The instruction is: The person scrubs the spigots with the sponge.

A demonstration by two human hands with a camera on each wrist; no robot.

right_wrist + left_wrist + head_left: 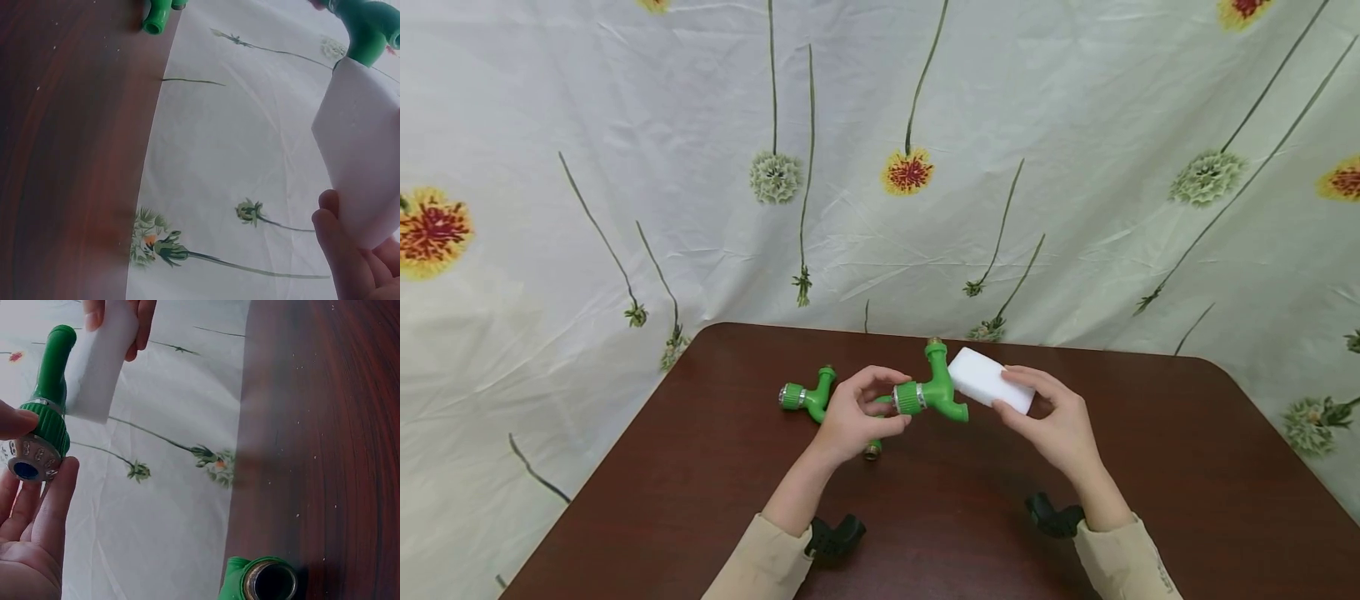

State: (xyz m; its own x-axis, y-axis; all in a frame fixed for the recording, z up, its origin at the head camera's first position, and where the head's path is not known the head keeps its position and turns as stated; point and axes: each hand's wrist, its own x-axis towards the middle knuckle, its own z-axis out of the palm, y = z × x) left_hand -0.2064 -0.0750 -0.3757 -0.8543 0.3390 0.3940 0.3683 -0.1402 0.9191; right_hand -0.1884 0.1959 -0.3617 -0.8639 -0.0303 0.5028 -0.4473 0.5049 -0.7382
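We noted the left hand's grip [853,417] pinching a green tap [937,389] by its ribbed handle [907,398] above the bench [1187,442], apparently leaving the rest exposed to the white block [985,377] pinched in the right hand's grip [1060,423]. Contact was unclear. Left wrist view showed the handle's end recess [25,470]; the head view did not.
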